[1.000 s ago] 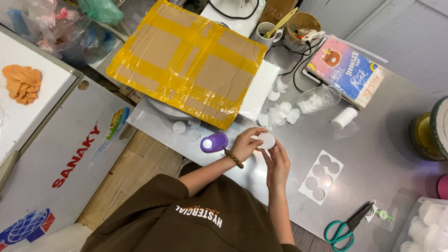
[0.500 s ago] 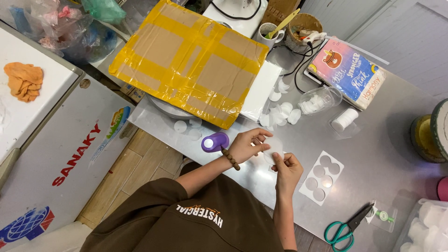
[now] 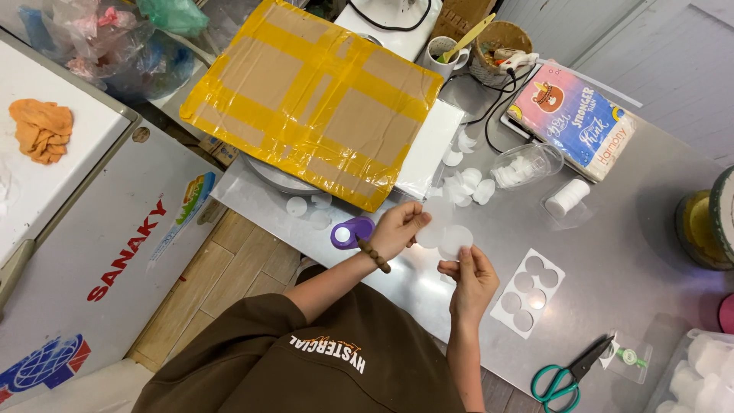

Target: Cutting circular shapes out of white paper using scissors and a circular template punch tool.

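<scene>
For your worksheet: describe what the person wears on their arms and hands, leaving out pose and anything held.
Both forearms are bare below dark brown short sleeves. The left hand has a bracelet of brown beads at the wrist. The right hand shows no glove, ring or band.

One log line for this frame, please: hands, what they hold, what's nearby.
left hand: pinching white disc | right hand: pinching second white disc | nearby: purple punch, punched sheet, scissors
</scene>
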